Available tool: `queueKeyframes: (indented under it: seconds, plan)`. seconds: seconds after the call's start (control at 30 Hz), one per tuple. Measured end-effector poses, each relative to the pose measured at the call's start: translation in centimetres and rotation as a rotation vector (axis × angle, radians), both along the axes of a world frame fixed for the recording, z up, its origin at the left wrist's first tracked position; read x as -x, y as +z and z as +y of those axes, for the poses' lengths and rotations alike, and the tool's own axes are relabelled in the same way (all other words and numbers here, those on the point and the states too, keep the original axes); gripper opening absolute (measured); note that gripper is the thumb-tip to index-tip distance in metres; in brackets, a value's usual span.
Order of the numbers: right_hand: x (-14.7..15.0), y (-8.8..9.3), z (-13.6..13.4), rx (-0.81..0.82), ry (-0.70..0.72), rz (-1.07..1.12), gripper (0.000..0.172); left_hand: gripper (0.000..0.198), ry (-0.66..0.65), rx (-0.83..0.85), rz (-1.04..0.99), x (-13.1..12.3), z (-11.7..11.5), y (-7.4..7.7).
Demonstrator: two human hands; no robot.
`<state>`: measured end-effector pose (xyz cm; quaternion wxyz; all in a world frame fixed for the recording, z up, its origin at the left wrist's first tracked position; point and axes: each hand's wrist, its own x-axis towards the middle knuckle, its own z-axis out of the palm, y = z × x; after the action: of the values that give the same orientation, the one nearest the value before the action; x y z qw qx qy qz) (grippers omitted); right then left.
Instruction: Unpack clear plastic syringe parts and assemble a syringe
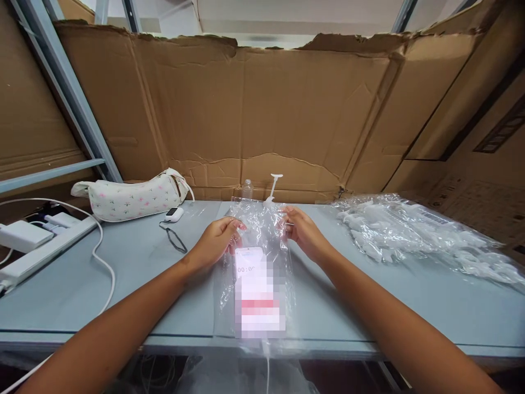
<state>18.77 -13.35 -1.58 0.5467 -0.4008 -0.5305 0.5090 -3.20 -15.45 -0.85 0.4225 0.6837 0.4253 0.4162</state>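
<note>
A clear plastic bag is stretched between both hands above the near part of the table. My left hand pinches its left edge. On the opposite edge, my right hand has its fingers closed on the film. A lit phone with a timer-like display shows through the bag; whether it lies inside or behind the film I cannot tell. Just past the top of the bag, a white T-topped plastic piece stands up, its lower part hidden. Beside it is a small clear bottle.
To the right lies a large clear bag of white pieces. On the left are a floral pouch, a small white device with a strap, and a power strip with a white cable. Cardboard walls the back.
</note>
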Motion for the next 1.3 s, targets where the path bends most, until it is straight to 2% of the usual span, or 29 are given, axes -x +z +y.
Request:
queueKeyframes:
  seconds: [0.13, 0.47, 0.63, 0.7, 0.77, 0.9, 1.0, 1.17, 1.3]
  plan:
    - [0.1, 0.3, -0.4, -0.069, 0.110, -0.135, 0.041, 0.034, 0.047, 0.010, 0.001, 0.2, 0.4, 0.0]
    - [-0.7, 0.6, 0.4, -0.157, -0.013, -0.165, 0.040, 0.047, -0.007, 0.007, -0.015, 0.3, 0.8, 0.1]
    - [-1.2, 0.5, 0.8, -0.157, -0.083, -0.087, 0.042, 0.050, -0.104, 0.084, 0.004, 1.0, 0.9, 0.6]
    - [-1.1, 0.4, 0.7, -0.143, -0.054, -0.026, 0.044, 0.044, -0.113, 0.079, 0.030, 1.1, 0.9, 0.6]
    - [-0.9, 0.3, 0.3, -0.112, 0.037, 0.019, 0.047, 0.037, -0.072, 0.049, 0.021, 1.2, 1.1, 0.6]
    - [-0.5, 0.2, -0.2, -0.083, 0.212, -0.099, 0.041, 0.031, 0.053, 0.016, -0.025, 1.3, 1.4, 0.5]
    - [-0.5, 0.1, 0.0, -0.093, 0.209, -0.184, 0.038, 0.031, 0.098, 0.010, -0.021, 1.3, 1.4, 0.7]
    - [-0.9, 0.1, 0.5, -0.091, 0.171, -0.184, 0.038, 0.036, 0.100, 0.010, -0.028, 1.0, 1.1, 0.9]
    - [-1.0, -0.3, 0.8, -0.108, 0.126, -0.127, 0.040, 0.045, 0.026, 0.059, 0.008, 1.2, 1.3, 0.6]
